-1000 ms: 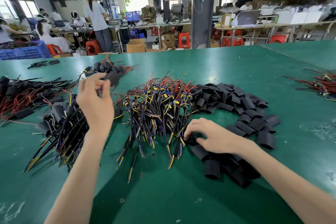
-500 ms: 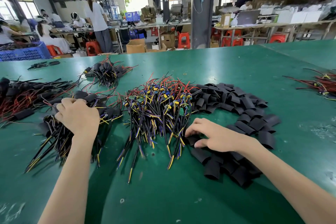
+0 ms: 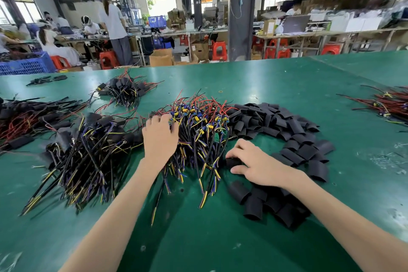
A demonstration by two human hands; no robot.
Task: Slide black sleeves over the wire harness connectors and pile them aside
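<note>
Now, seemingly at the pick-up step: the right grip [image 3: 254,164] pinches one black sleeve [image 3: 233,162] at centre frame. The left grip [image 3: 160,139] curls into the unsleeved harness pile [image 3: 203,130], hold unclear. Next likely needs one connector singled out for threading.

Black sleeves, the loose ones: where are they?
In the head view the black sleeves lie in a curved heap on the right of the green table, right beside the bare wire harness pile; the right hand grips one at the near end.
</note>
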